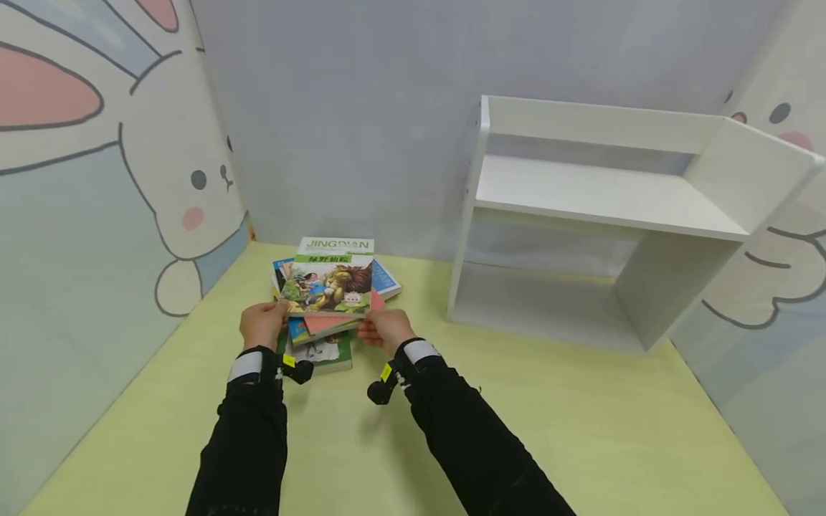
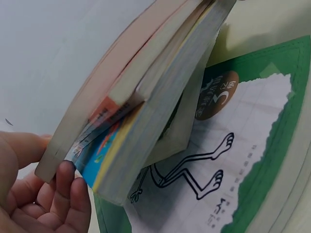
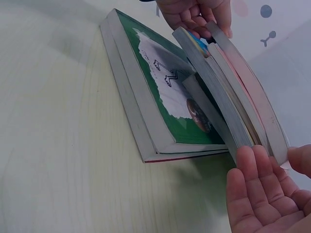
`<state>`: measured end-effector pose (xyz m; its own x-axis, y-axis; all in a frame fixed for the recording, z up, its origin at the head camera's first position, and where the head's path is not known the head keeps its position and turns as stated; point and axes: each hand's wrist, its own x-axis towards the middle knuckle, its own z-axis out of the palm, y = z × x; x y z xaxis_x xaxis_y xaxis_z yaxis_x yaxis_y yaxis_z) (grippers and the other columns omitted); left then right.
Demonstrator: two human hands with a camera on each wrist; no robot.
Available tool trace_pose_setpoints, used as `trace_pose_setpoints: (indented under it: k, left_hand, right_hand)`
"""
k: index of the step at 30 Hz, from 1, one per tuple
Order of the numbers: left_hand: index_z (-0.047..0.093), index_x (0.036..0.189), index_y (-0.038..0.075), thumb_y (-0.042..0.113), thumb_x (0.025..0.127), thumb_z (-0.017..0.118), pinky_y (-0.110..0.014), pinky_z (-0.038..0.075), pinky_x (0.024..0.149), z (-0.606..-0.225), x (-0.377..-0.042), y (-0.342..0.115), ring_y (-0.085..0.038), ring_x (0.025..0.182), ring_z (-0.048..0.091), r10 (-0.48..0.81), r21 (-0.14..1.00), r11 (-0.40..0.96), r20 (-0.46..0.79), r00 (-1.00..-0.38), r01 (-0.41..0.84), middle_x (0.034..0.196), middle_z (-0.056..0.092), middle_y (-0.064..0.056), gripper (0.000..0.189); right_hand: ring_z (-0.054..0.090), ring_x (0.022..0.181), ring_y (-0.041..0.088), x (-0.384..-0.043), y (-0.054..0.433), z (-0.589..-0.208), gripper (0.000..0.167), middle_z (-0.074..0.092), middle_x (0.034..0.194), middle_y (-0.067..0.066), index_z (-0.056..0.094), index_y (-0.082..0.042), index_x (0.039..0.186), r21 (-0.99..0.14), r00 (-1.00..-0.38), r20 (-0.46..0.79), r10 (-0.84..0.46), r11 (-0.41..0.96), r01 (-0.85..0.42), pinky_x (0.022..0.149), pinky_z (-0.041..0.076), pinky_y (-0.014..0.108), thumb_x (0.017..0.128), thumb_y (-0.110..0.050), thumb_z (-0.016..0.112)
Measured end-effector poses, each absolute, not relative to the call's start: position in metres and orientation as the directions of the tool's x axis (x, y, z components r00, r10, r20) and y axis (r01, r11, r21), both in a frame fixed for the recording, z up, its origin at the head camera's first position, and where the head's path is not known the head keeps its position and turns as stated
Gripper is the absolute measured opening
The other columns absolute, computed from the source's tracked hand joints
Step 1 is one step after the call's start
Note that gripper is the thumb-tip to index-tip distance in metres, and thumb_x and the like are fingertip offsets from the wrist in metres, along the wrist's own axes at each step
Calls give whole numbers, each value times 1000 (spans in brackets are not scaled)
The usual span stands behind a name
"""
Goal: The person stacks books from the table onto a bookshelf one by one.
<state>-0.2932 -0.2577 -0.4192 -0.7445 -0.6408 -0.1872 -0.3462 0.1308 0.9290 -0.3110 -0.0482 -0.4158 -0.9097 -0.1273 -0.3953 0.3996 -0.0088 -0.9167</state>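
in the head view, the left hand and right hand pinch the near corners of the top book, which lies over a loose stack (a white shelf stands to the right). in the left wrist view, the left thumb and fingers grip its corner, a green book lying below. in the right wrist view, the right thumb presses its opposite corner, fingers underneath.

My left sleeve and right sleeve are long, black and lightly creased. Round each of my wrists sit a black strap and a white band, with a small, rounded black camera beside a bright yellow label.
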Motion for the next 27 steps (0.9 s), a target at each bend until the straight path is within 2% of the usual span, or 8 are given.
trace_pose_setpoints:
  k: [5, 14, 21, 27]
  left_hand:
    - [64, 122, -7, 25, 97, 59, -38, 53, 85, -415, -285, -257, -20, 84, 61, -603, 928, 171, -168, -780, -332, 110, 64, -21, 40]
    - [64, 119, -6, 27, 97, 58, -43, 51, 83, -414, -264, -255, -24, 87, 63, -566, 917, 246, -128, -814, -315, 110, 65, -22, 40]
    - [68, 112, -5, 28, 95, 62, -33, 48, 68, -412, -254, -253, -13, 68, 59, -564, 906, 287, -102, -820, -310, 85, 69, -10, 37]
    - [69, 111, -4, 29, 94, 63, -27, 45, 61, -414, -242, -253, -14, 70, 62, -546, 895, 338, -66, -836, -291, 86, 70, -11, 38]
  right_hand:
    - [65, 62, 11, -312, -44, -415, 27, 67, 78, 7, 63, 6, 114, -914, -907, -398, -136, -31, 405, 66, 57, 28, 99, -14, 55]
    - [64, 66, 13, -304, -39, -421, 31, 65, 80, 6, 60, 7, 120, -912, -905, -394, -160, -49, 406, 77, 57, 32, 100, -16, 54]
    - [66, 72, 14, -298, -32, -424, 32, 66, 84, 8, 59, 9, 119, -918, -904, -381, -193, -39, 395, 82, 56, 35, 100, -17, 54]
    - [65, 72, 14, -290, -26, -425, 32, 66, 84, 7, 59, 10, 117, -923, -904, -370, -212, -23, 383, 78, 57, 32, 100, -16, 52]
